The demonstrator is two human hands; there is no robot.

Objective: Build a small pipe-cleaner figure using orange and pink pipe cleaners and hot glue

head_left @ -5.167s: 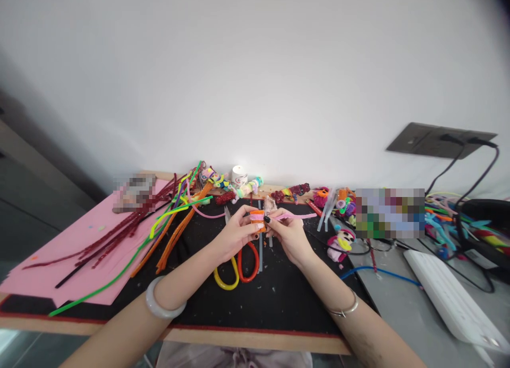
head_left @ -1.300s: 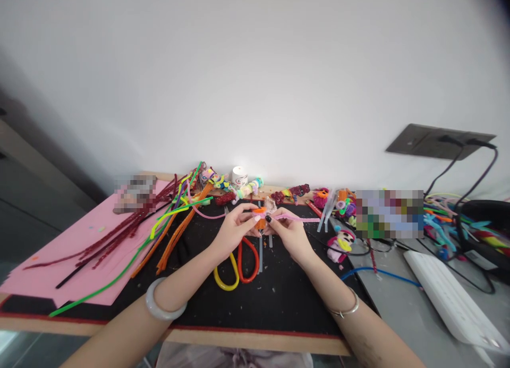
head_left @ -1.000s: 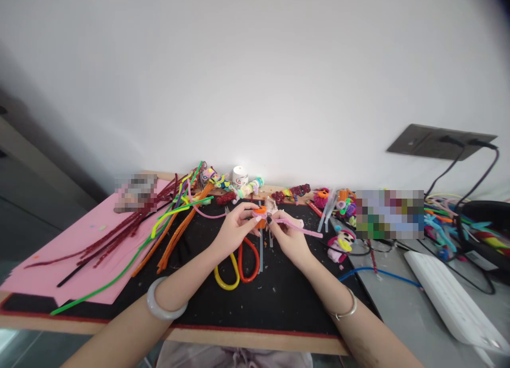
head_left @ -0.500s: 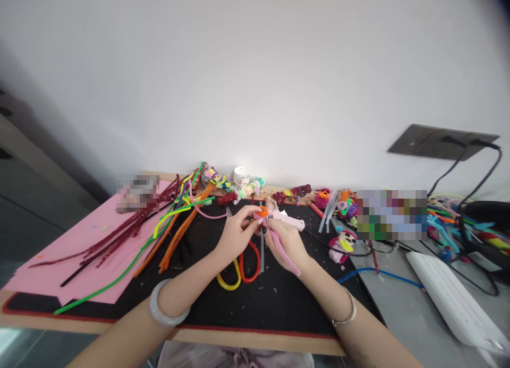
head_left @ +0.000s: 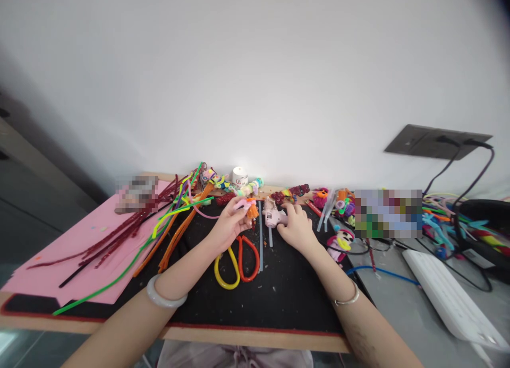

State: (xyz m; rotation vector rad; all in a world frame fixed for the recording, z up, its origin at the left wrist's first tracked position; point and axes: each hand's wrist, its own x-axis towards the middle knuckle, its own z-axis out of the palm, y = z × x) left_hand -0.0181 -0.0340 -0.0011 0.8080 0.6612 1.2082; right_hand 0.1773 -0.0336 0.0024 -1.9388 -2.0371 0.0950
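Between the fingers of my left hand [head_left: 228,227] is a small orange and pink pipe-cleaner piece [head_left: 252,212], lifted over the black mat [head_left: 287,304]. My right hand [head_left: 298,227] has its fingers curled over the handle of a pale pink glue gun [head_left: 273,217], which lies on the mat with its nozzle end to the left; part of the handle is under the fingers. A translucent glue stick [head_left: 261,251] lies between the two hands. Just below my left hand are scissors with a yellow and a red loop handle [head_left: 250,280]; their blades are hidden.
Pink paper sheets [head_left: 79,251] at the left carry dark red, green and orange pipe cleaners [head_left: 181,235]. Finished pipe-cleaner figures and a white paper cup [head_left: 239,176] line the back edge. At the right are a pipe-cleaner doll [head_left: 340,243], black cables and a white power strip [head_left: 450,299].
My hands have moved apart. The orange and pink piece stays in my left hand, now slightly left. My right hand has let go of the pink strip and moved onto the glue gun.
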